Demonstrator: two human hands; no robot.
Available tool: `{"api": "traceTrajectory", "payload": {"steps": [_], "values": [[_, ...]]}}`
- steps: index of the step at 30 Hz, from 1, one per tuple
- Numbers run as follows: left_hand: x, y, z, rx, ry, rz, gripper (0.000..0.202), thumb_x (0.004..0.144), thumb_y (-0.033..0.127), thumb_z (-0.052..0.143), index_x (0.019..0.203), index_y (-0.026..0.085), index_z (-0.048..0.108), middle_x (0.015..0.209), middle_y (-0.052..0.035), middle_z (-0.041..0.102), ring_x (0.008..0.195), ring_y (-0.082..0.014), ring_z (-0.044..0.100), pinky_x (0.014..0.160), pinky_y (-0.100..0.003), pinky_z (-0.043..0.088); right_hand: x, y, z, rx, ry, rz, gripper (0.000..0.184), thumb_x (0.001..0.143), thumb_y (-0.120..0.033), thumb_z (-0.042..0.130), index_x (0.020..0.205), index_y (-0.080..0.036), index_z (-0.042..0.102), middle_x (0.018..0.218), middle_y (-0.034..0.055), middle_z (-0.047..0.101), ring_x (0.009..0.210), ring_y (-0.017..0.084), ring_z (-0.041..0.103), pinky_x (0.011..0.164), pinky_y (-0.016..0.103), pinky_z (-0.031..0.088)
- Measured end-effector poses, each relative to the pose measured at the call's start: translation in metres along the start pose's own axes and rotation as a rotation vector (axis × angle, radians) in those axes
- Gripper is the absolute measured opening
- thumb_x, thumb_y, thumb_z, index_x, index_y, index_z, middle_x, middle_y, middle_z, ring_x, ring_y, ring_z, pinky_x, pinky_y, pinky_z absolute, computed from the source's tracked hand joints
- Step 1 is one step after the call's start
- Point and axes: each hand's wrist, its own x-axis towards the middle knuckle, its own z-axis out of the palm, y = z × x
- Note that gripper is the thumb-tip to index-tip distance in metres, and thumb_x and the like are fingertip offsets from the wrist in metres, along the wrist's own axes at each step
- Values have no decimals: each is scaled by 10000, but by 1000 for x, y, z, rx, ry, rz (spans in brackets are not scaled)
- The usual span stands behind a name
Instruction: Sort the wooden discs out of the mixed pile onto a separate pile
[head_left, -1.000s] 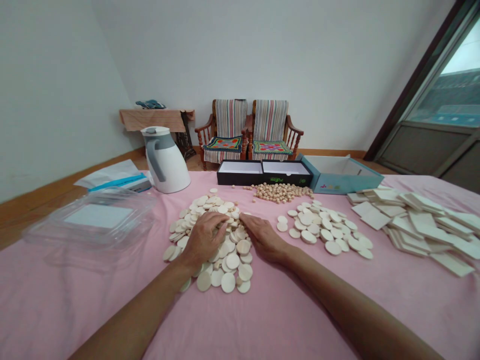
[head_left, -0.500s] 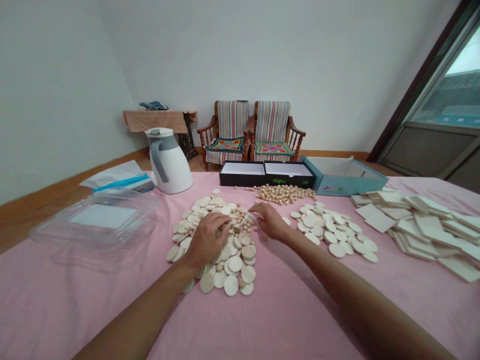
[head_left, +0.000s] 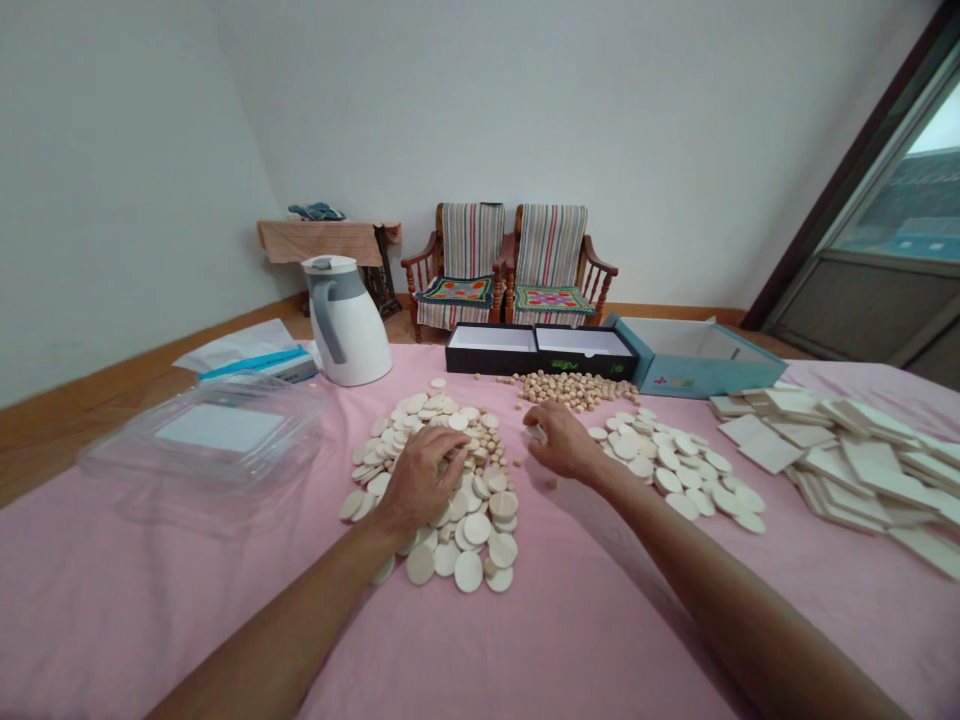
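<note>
A heap of pale round wooden discs (head_left: 469,570), mixed with small wooden cubes, covers the middle of the table. My left hand (head_left: 427,480) rests on its left side, fingers bent and thumb apart; what lies under the palm is hidden. Just right of the heap, my right hand (head_left: 562,440) is closed, with the pale edge of a wooden disc (head_left: 535,433) showing at its fingertips. A second group of wooden discs (head_left: 666,480) lies beyond that wrist. Behind it sits a pile of small wooden cubes (head_left: 574,388).
Square wooden tiles (head_left: 855,450) are heaped at the right. Two black boxes (head_left: 491,360) and a light blue box (head_left: 712,375) line the back. Left are a white jug (head_left: 360,340), clear plastic trays (head_left: 217,440) and a blue-edged packet (head_left: 259,365). Pink cloth (head_left: 570,620) covers the table.
My right hand has drawn away from the heap to the right with a wooden disc. My left hand stays on the heap. The view has shifted slightly.
</note>
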Motion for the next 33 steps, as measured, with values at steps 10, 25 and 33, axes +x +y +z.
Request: {"api": "traceTrajectory", "payload": {"steps": [10, 25, 33], "values": [[-1, -4, 2, 4, 11, -7, 182, 848, 195, 530, 973, 189, 662, 983, -73, 681, 960, -212, 601, 876, -397, 475, -50, 20, -51, -332, 107, 325, 193, 758, -149, 538, 926, -164, 633, 995, 149, 589, 935, 269, 520, 719, 337, 354], [-1, -2, 1, 8, -1, -4, 176, 855, 190, 528, 971, 183, 659, 975, -68, 679, 958, -206, 597, 885, -387, 463, -7, -6, -7, 43, -204, 165, 191, 616, 21, 537, 633, -158, 600, 711, 43, 614, 639, 133, 522, 566, 217, 351], [-2, -1, -1, 6, -10, -14, 186, 849, 180, 532, 983, 179, 661, 987, -70, 676, 965, -207, 594, 878, -388, 466, 24, -3, -9, 50, 61, 164, 216, 767, -55, 461, 900, -127, 615, 930, 89, 630, 799, 144, 544, 707, 233, 375]]}}
